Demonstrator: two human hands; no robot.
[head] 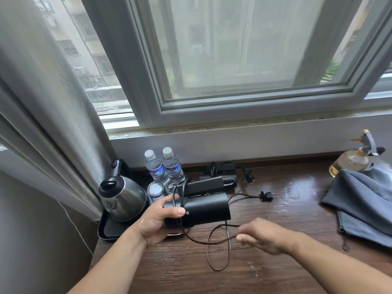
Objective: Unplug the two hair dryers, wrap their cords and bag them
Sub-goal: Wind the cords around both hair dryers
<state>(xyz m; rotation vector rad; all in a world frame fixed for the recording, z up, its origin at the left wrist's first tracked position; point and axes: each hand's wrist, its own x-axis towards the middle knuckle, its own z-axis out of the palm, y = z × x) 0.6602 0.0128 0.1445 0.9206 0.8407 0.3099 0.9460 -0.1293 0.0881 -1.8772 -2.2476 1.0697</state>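
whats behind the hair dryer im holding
Two water bottles and glasses stand behind it, and another black appliance with a loose plug lies by the wall. The dryer covers part of that appliance.

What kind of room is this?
Probably a hotel room. A kettle sits on a black tray beside two small water bottles and glasses, and the left hand holds a compact black hair dryer over a wooden desk by the window.

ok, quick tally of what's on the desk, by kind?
hair dryers: 2 (one in the left hand, one by the wall, partly hidden)
water bottles: 2
glasses: 2
kettle: 1
tray: 1
spray bottle: 1
grey bag: 1 (may be more, folded together)
Total: 10
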